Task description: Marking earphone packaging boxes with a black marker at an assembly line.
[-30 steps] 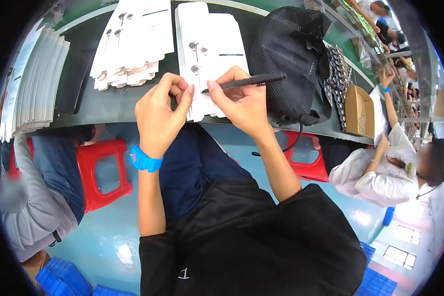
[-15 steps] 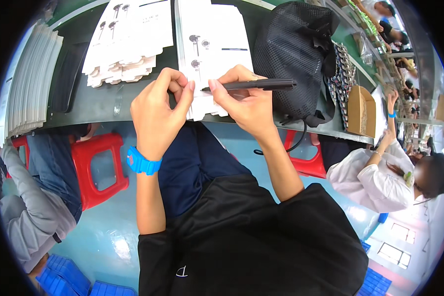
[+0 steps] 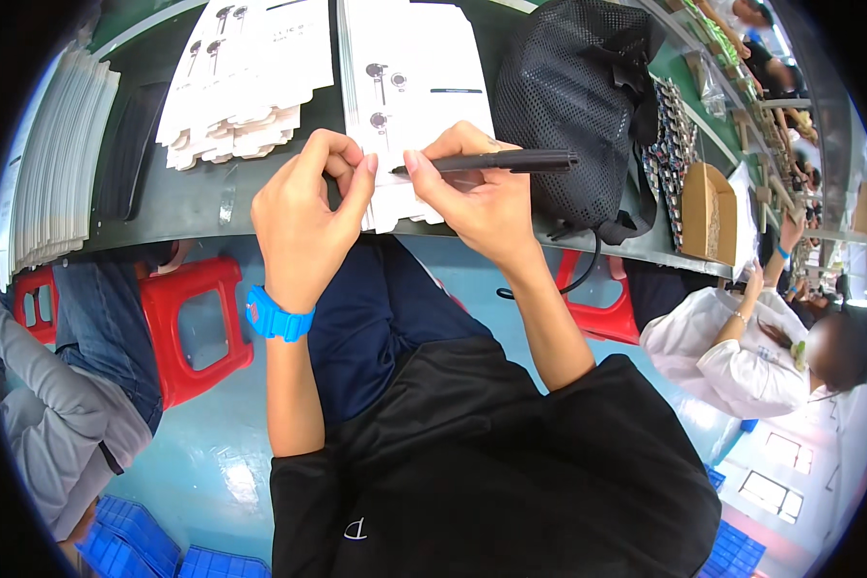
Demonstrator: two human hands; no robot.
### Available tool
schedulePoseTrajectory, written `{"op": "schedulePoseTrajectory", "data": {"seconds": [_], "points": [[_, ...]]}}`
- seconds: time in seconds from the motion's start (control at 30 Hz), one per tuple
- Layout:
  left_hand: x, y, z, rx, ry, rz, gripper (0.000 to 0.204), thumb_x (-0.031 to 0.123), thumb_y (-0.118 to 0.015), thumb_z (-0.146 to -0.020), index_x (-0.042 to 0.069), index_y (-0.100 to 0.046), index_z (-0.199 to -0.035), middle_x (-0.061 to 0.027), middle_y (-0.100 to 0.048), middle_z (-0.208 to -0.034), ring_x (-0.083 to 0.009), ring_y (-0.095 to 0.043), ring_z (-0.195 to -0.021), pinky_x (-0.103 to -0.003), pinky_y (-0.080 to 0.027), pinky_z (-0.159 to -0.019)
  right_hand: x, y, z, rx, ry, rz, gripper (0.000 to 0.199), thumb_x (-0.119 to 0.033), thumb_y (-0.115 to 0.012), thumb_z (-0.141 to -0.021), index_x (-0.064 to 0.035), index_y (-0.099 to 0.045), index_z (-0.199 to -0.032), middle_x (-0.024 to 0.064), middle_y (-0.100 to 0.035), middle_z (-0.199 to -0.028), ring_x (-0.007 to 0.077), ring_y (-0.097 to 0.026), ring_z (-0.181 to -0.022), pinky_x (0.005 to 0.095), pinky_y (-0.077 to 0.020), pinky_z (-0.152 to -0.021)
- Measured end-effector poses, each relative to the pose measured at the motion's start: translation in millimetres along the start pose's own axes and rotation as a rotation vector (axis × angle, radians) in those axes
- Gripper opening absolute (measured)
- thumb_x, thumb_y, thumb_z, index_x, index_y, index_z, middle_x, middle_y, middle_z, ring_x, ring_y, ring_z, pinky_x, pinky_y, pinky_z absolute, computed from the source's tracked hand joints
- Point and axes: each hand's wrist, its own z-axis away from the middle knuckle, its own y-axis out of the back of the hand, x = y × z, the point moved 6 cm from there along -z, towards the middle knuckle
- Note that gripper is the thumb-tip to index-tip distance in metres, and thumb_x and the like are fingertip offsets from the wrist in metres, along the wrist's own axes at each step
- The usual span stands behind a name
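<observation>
In front of me lies a stack of flat, unfolded white cartons (image 3: pixel 433 58) printed with small dark device pictures. My right hand (image 3: pixel 477 193) grips a black marker pen (image 3: pixel 539 161). The pen's tip meets the top carton close to its near end, and its back end points right. Beside the tip, my left hand (image 3: pixel 308 207) is curled with thumb and forefinger drawn together at the carton's left edge. Whatever those fingertips pinch is too small to make out. A blue watch (image 3: pixel 279 315) is on my left wrist.
More flat white cartons (image 3: pixel 250 72) are piled to the left, with a tall stack of cartons (image 3: pixel 63 159) beyond. A black mesh bag (image 3: pixel 578 116) sits right of my work, near a brown cardboard box (image 3: pixel 708 212). Red stools (image 3: pixel 197 323) and people flank me.
My hands and the pen are almost where they were, with a very slight shift up and left. On the right, a seated person in white has lowered an arm.
</observation>
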Motion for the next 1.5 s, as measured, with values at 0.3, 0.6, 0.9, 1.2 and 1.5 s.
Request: {"op": "schedulePoseTrajectory", "data": {"seconds": [0.3, 0.6, 0.9, 1.2, 1.5], "points": [[0.9, 0.2, 0.9, 0.002, 0.013, 0.011, 0.014, 0.014, -0.075, -0.093, 0.005, -0.065, -0.092, 0.0029, -0.056, -0.063, -0.0043, -0.036, -0.053, -0.026, -0.027, -0.049, 1.3, 1.8, 1.9, 0.039, -0.009, -0.051, 0.019, -0.008, -0.076, -0.091, -0.0014, -0.064, -0.078, -0.0038, -0.056, -0.064, 0.0007, -0.045, -0.055, 0.0215, -0.0337, -0.049], [0.5, 0.4, 0.1, 0.003, 0.025, 0.008, 0.014, 0.014, -0.075, -0.094, 0.004, -0.065, -0.092, 0.0031, -0.055, -0.063, -0.0042, -0.036, -0.053, -0.026, -0.026, -0.049, -0.2, 0.7, 1.2, 0.008, -0.003, -0.008, 0.020, -0.010, -0.077, -0.092, -0.0020, -0.064, -0.079, -0.0038, -0.057, -0.065, 0.0009, -0.046, -0.056, 0.0211, -0.0339, -0.049], [0.9, 1.5, -0.2, -0.029, 0.086, -0.029, 0.016, 0.017, -0.076, -0.092, 0.008, -0.063, -0.089, -0.0004, -0.060, -0.064, -0.0128, -0.048, -0.052, -0.030, -0.038, -0.051, 2.8, -0.8, 0.8, 0.002, 0.006, -0.015, 0.019, -0.009, -0.077, -0.092, -0.0018, -0.064, -0.079, -0.0023, -0.058, -0.065, 0.0012, -0.047, -0.055, 0.0215, -0.0345, -0.049], [5.8, -11.2, -4.3, -0.006, 0.112, -0.125, 0.034, 0.034, -0.080, -0.091, 0.008, -0.061, -0.103, -0.0019, -0.056, -0.061, -0.0204, -0.057, -0.053, -0.036, -0.042, -0.053, 4.6, 15.8, 5.4, 0.196, 0.001, -0.105, 0.012, -0.009, -0.075, -0.095, 0.0002, -0.066, -0.092, 0.0020, -0.068, -0.075, 0.0050, -0.062, -0.066, 0.0229, -0.0497, -0.059], [18.9, -12.1, 7.5, 0.064, 0.085, -0.359, 0.053, 0.037, -0.075, -0.095, 0.001, -0.065, -0.133, -0.0094, -0.057, -0.077, -0.0265, -0.059, -0.069, -0.040, -0.047, -0.063, -8.2, 17.1, 10.3, 0.383, 0.284, 0.083, 0.008, -0.005, -0.064, -0.101, 0.0013, -0.061, -0.106, 0.0057, -0.069, -0.076, 0.0090, -0.066, -0.068, 0.0252, -0.0509, -0.063]]}}
